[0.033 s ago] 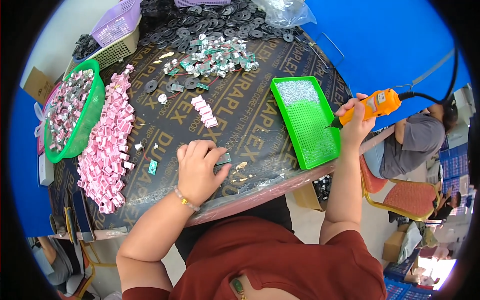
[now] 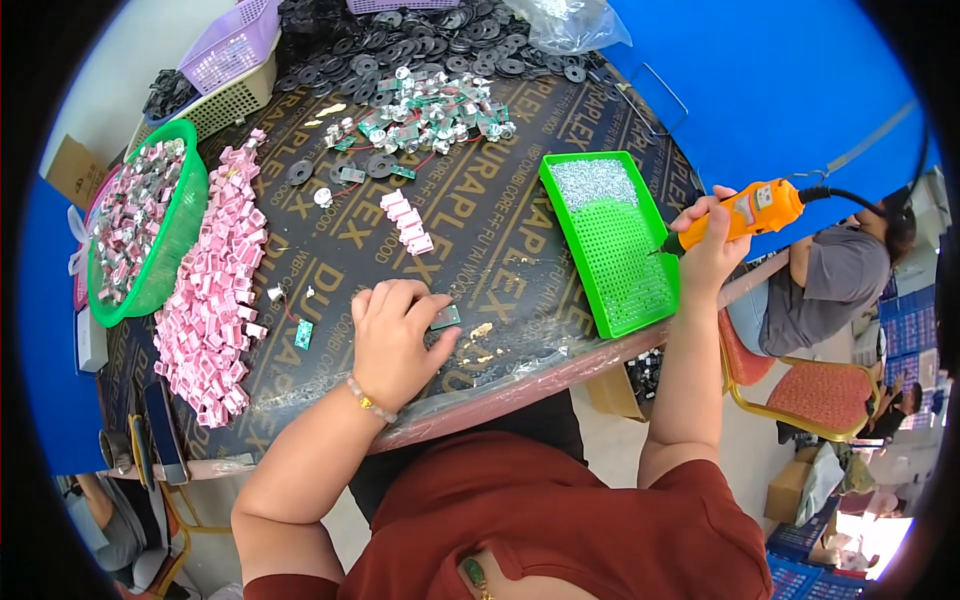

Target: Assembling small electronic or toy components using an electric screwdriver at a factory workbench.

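My left hand [image 2: 393, 330] rests on the dark table with its fingers bent down. Its index finger and thumb close about a small green circuit board [image 2: 447, 317]; whatever lies under the palm is hidden. In my right hand [image 2: 708, 253] is an orange electric screwdriver [image 2: 757, 208], its dark tip pointing left over a green perforated tray [image 2: 643, 325]. Small silver screws [image 2: 596, 183] are heaped at the tray's far end and scattered nearer. Ahead of my left hand, several pink plastic housings [image 2: 406, 222] stand in a short row.
Left lies a long heap of pink housings [image 2: 210, 290], beside a green basket [image 2: 190, 225] of assembled parts. A loose wired board [image 2: 303, 334] is nearby. Wired boards [image 2: 435, 110] and black discs [image 2: 430, 40] pile up behind. A cable [image 2: 850, 193] trails from the screwdriver. Someone sits at right.
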